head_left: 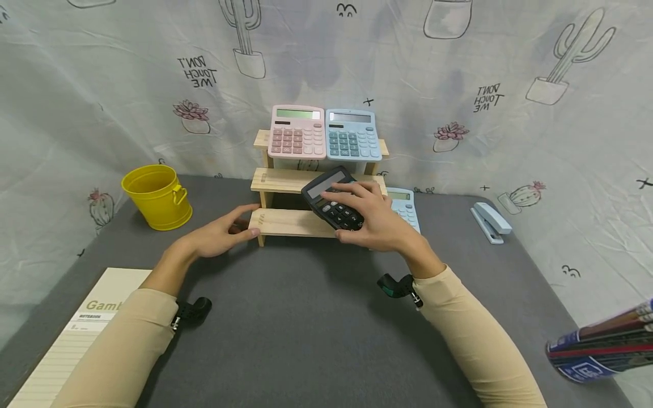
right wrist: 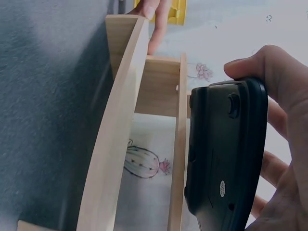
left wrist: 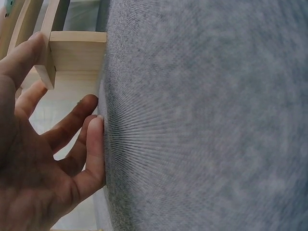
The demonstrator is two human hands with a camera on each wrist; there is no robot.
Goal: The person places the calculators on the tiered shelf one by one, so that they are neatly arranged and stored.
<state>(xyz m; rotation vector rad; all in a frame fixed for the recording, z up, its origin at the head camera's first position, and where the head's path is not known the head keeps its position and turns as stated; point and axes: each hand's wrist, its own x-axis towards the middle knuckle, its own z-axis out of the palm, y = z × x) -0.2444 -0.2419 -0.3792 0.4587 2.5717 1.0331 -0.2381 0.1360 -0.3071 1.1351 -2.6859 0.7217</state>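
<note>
Grey felt covers the surface [head_left: 316,317], and behind it hangs a wrinkled white cloth [head_left: 102,85] printed with potted cacti and, in mirrored letters, "DON'T TOUCH ME". Four calculators show: one pink plastic calculator [head_left: 298,131] and one pale blue plastic calculator [head_left: 353,135] lean side by side on the top step of a three-tiered pale wooden rack [head_left: 285,222]; another light blue calculator [head_left: 405,207] lies on the felt just right of the rack; and one black plastic calculator [head_left: 331,198] is gripped by the right hand [head_left: 374,218], fingers over its keys and thumb beneath, tilted over the rack's lower steps. The left hand [head_left: 219,232] holds nothing, its relaxed fingers resting against the left end of the bottom step. One round yellow metal bucket [head_left: 157,196] stands far left, one light blue stapler [head_left: 491,222] far right. One lined cream notebook [head_left: 76,334] lies near left, its cover reading "NOTEBOOK". A stack of books [head_left: 607,348] pokes in at right.
</note>
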